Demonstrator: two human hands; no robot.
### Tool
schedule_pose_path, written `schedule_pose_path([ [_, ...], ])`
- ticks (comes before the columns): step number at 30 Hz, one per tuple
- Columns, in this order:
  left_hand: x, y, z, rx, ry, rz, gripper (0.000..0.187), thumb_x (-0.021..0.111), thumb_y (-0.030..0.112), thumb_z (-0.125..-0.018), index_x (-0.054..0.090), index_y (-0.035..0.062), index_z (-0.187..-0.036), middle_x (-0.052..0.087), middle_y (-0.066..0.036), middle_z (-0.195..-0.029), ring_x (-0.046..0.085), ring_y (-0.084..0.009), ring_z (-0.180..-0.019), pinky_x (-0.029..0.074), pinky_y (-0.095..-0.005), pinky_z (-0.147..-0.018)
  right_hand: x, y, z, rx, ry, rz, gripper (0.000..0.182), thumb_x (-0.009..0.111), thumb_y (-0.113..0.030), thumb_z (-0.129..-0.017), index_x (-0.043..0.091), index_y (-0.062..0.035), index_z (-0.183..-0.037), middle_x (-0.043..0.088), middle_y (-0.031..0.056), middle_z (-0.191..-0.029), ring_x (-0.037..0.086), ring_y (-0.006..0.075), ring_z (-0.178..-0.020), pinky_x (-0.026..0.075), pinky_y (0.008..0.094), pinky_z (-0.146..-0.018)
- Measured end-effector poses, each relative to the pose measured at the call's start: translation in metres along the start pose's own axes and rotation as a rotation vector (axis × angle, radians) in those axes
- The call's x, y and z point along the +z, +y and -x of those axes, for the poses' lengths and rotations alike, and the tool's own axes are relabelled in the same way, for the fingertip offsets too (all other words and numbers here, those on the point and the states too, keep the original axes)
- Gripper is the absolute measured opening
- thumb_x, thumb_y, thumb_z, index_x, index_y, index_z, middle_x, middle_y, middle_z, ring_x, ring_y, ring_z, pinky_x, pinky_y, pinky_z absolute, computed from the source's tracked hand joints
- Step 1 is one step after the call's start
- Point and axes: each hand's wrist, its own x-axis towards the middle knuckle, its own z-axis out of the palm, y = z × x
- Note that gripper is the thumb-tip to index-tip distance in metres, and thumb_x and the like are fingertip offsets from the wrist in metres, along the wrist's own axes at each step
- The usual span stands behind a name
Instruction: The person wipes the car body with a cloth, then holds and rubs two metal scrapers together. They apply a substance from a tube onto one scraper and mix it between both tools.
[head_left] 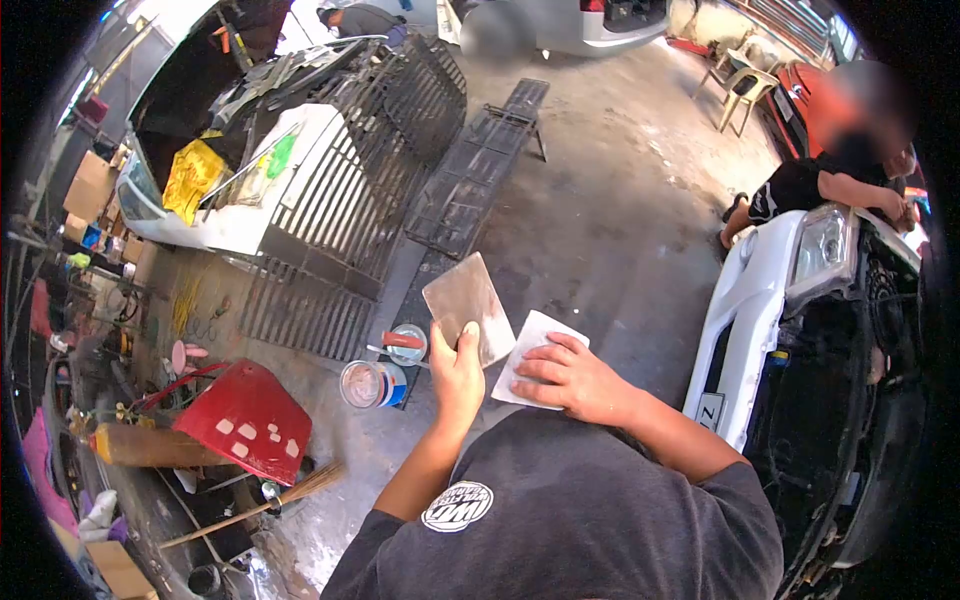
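Note:
My left hand (457, 375) grips a flat rectangular board (463, 300), its thumb across the smeared grey-brown face. A white sheet (538, 327), perhaps paper or cloth, lies under the curled fingers of my right hand (582, 382); its lower edge is close to my dark shirt. The two pieces are side by side, almost touching. Left of the board stand an open can (364, 385) with pinkish contents and a clear tub (408, 353) with a reddish-brown piece at its top.
A red panel (250, 420) with pale patches lies at lower left beside a stick broom (300, 490). Slatted metal ramps (340, 190) and a low bench (478, 165) stand ahead. At right, another person (820, 185) leans by a white car front (735, 320).

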Motion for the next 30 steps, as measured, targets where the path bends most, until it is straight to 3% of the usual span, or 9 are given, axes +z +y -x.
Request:
schedule_pose_path([
  [4,0.059,0.013,-0.014,0.068,0.07,-0.061,0.039,0.058,0.01,-0.097,0.046,-0.0029,-0.132,0.058,-0.013,-0.122,0.057,-0.0199,-0.11,0.044,-0.0328,-0.097,-0.033,0.024,0.034,0.144,0.128,-0.034,0.043,0.054,-0.011,-0.083,0.063,-0.0208,-0.124,0.056,0.0113,-0.129,0.053,0.0302,-0.125,0.034,0.0571,-0.111],
  [8,0.104,0.016,-0.029,-0.182,-0.155,0.477,0.042,0.06,0.01,-0.094,0.047,0.0014,-0.132,0.059,-0.011,-0.12,0.06,-0.0227,-0.109,0.05,-0.0382,-0.095,-0.053,0.036,0.034,0.132,0.289,-0.069,0.042,0.06,-0.013,-0.082,0.066,-0.0214,-0.123,0.054,0.0169,-0.13,0.052,0.0368,-0.124,0.036,0.0583,-0.109],
  [10,0.119,0.013,-0.036,-0.264,-0.194,0.49,0.039,0.059,0.01,-0.094,0.048,0.0031,-0.131,0.06,-0.01,-0.119,0.062,-0.0225,-0.107,0.054,-0.039,-0.09,-0.049,0.058,0.039,0.188,0.342,-0.049,0.042,0.061,-0.014,-0.082,0.065,-0.0215,-0.123,0.055,0.0175,-0.129,0.051,0.0392,-0.125,0.038,0.0549,-0.109],
  [13,0.133,0.019,-0.051,-0.408,-0.284,0.499,0.036,0.058,0.008,-0.094,0.049,0.0049,-0.129,0.061,-0.01,-0.118,0.065,-0.0225,-0.104,0.059,-0.0404,-0.083,-0.028,0.124,0.072,0.399,0.389,-0.069,0.043,0.06,-0.011,-0.083,0.065,-0.021,-0.124,0.057,0.0176,-0.126,0.054,0.0374,-0.122,0.039,0.0495,-0.109],
  [14,0.139,0.021,-0.056,-0.444,-0.293,0.488,0.036,0.058,0.007,-0.093,0.049,0.0046,-0.129,0.061,-0.01,-0.118,0.065,-0.0222,-0.104,0.058,-0.0398,-0.084,-0.043,0.143,0.082,0.382,0.302,0.209,0.045,0.059,-0.01,-0.083,0.064,-0.0211,-0.126,0.057,0.016,-0.129,0.055,0.0356,-0.121,0.04,0.0489,-0.108],
  [15,0.146,0.02,-0.064,-0.482,-0.303,0.476,0.037,0.058,0.006,-0.093,0.049,0.0044,-0.129,0.061,-0.01,-0.117,0.064,-0.0219,-0.104,0.057,-0.0393,-0.085,-0.055,0.151,0.084,0.46,0.319,0.189,0.046,0.059,-0.01,-0.082,0.063,-0.0212,-0.126,0.057,0.013,-0.131,0.055,0.0334,-0.122,0.041,0.0503,-0.105],
  [21,0.197,-0.004,-0.137,-0.195,-0.362,0.213,0.035,0.059,0.007,-0.094,0.05,-0.0042,-0.126,0.062,-0.013,-0.118,0.062,-0.019,-0.101,0.049,-0.0317,-0.09,-0.084,0.181,0.056,0.385,0.249,0.334,0.044,0.055,-0.018,-0.085,0.062,-0.0269,-0.128,0.059,0.0021,-0.128,0.054,0.023,-0.124,0.035,0.0538,-0.109],
  [25,0.231,-0.013,-0.2,-0.187,-0.382,0.251,0.035,0.059,0.008,-0.094,0.051,-0.0044,-0.126,0.065,-0.013,-0.111,0.063,-0.0197,-0.101,0.048,-0.0323,-0.091,-0.118,0.239,0.029,0.423,0.204,0.344,0.045,0.055,-0.015,-0.084,0.062,-0.0261,-0.128,0.059,0.0012,-0.127,0.054,0.0219,-0.123,0.035,0.0549,-0.109],
  [30,0.255,0.009,-0.296,-0.173,-0.642,-0.019,0.036,0.058,0.006,-0.095,0.051,-0.0036,-0.129,0.063,-0.011,-0.119,0.06,-0.0191,-0.109,0.046,-0.032,-0.097,-0.167,0.31,-0.025,0.434,0.067,0.379,0.051,0.06,-0.011,-0.078,0.062,-0.0248,-0.127,0.059,0.0007,-0.127,0.054,0.0218,-0.122,0.032,0.0565,-0.111],
])
